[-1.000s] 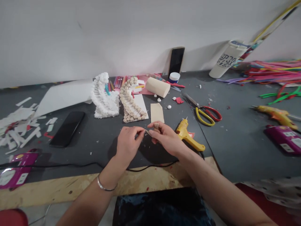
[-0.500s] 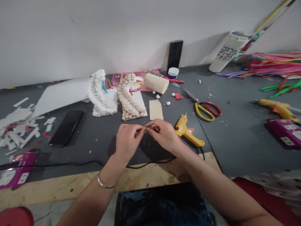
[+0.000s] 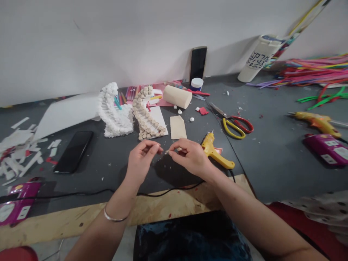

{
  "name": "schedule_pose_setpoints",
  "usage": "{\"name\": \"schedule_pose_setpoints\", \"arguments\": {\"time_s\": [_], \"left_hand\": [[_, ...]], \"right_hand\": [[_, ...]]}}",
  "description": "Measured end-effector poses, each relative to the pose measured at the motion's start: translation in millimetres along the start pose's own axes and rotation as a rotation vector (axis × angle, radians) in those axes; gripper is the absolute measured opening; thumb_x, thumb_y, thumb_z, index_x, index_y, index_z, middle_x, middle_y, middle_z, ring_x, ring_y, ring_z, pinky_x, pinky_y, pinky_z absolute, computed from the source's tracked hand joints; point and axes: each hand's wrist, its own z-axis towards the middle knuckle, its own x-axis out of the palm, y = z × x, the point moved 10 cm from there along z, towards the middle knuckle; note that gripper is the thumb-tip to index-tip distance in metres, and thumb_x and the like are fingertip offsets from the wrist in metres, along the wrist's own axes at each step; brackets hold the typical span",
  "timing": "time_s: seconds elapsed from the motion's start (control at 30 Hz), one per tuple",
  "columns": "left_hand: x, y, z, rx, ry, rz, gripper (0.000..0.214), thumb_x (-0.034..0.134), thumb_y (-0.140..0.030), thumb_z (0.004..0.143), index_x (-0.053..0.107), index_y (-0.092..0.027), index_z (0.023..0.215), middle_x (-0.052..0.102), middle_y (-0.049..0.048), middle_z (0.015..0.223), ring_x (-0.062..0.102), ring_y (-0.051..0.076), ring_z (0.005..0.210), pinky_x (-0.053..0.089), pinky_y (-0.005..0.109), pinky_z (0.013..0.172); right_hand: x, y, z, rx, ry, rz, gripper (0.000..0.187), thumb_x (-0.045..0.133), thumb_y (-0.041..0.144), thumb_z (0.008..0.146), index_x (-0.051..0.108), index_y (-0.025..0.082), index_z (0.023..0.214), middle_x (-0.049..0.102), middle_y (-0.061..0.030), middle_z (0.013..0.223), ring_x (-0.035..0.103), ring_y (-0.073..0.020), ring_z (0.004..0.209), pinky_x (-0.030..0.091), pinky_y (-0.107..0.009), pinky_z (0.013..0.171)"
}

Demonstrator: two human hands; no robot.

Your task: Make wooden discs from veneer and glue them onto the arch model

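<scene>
Thumb and fingertips of my right hand (image 3: 189,154) pinch a small pale piece (image 3: 166,152), too small to name. Just left of it, my left hand (image 3: 143,157) has its thumb pressed to its fingers; whatever they hold, if anything, is hidden. A narrow gap parts the two hands, which are raised over the grey table. Beyond them lie a cream paper rectangle (image 3: 178,127) and a curved model covered with small beige rolls (image 3: 148,117). A white fluffy curved model (image 3: 115,114) stands to its left. The yellow glue gun (image 3: 214,150) lies beside my right hand.
Scissors (image 3: 233,125) with red and yellow handles lie to the right. A cream cylinder (image 3: 178,96), an upright phone (image 3: 198,63) and a white tumbler (image 3: 257,59) are at the back. Another phone (image 3: 73,152) and paper scraps (image 3: 19,152) are left. A black cord (image 3: 95,191) runs along the front.
My hands were together at the fingertips; now they are apart. The left hand has drawn back to the left, and the pale piece shows at my right fingertips.
</scene>
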Motion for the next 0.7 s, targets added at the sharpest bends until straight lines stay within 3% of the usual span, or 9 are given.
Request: {"name": "schedule_pose_setpoints", "arguments": {"time_s": [0.13, 0.3, 0.5, 0.7], "left_hand": [[15.8, 20.4, 2.4, -0.183, 0.184, -0.179, 0.020, 0.073, -0.037, 0.076, 0.070, -0.017, 0.079, 0.068, 0.0021, 0.070, 0.062, 0.014, 0.065, 0.050, 0.026, 0.066], [25.8, 19.7, -3.2, -0.237, 0.300, -0.214, 0.021, 0.077, -0.037, 0.072, 0.069, -0.017, 0.072, 0.065, 0.0013, 0.066, 0.059, 0.013, 0.063, 0.048, 0.025, 0.064], [28.7, 15.7, -4.9, -0.205, 0.278, -0.263, 0.023, 0.080, -0.036, 0.070, 0.067, -0.017, 0.073, 0.066, 0.0001, 0.066, 0.060, 0.012, 0.062, 0.049, 0.025, 0.064], [22.9, 7.6, -5.0, -0.092, 0.185, -0.123, 0.019, 0.075, -0.037, 0.076, 0.073, -0.018, 0.082, 0.072, 0.0022, 0.073, 0.067, 0.015, 0.069, 0.053, 0.025, 0.069]], "right_hand": [[3.8, 7.1, -2.0, -0.055, 0.054, 0.006, 0.007, 0.063, 0.025, 0.082, 0.070, 0.022, 0.081, 0.062, 0.0002, 0.073, 0.051, -0.0103, 0.058, 0.037, -0.023, 0.053], [3.9, 10.6, -2.7, -0.082, 0.069, -0.005, 0.008, 0.065, 0.027, 0.083, 0.071, 0.022, 0.081, 0.059, 0.0009, 0.071, 0.047, -0.0091, 0.054, 0.036, -0.023, 0.052], [0.4, 11.2, -3.6, -0.062, 0.048, 0.011, 0.011, 0.066, 0.030, 0.083, 0.070, 0.021, 0.079, 0.060, 0.0011, 0.068, 0.044, -0.0093, 0.053, 0.033, -0.024, 0.052], [-2.8, 3.7, -4.0, 0.057, 0.012, -0.010, 0.016, 0.067, 0.031, 0.081, 0.064, 0.019, 0.070, 0.042, 0.0072, 0.052, 0.035, -0.0079, 0.049, 0.027, -0.022, 0.048]]}}
